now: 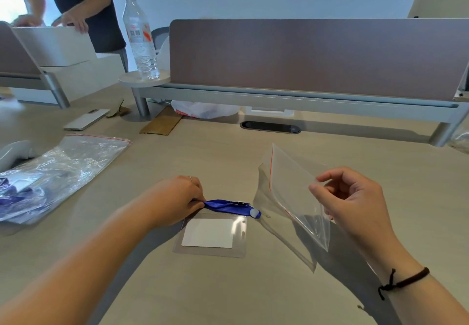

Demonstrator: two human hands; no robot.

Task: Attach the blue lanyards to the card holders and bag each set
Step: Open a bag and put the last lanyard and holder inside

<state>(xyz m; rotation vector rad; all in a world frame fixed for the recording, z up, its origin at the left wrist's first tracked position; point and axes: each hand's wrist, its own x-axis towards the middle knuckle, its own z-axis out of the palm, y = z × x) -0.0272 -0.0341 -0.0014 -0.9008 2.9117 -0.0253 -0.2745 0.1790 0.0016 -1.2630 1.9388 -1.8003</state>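
Blue lanyard (228,205) lies bunched on the table (228,152) atop the card holder (212,234), left hand (177,197) pinching its nine-o'clock end, right hand (350,197) at three o'clock pinching a clear zip bag (289,192).

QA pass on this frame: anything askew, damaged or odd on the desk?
Nothing damaged or spilled. The left hand grips the blue lanyard, bunched over the card holder, which lies flat on the desk. The right hand pinches a small clear bag, lifted and tilted. The larger bag at left is crumpled, nothing more.
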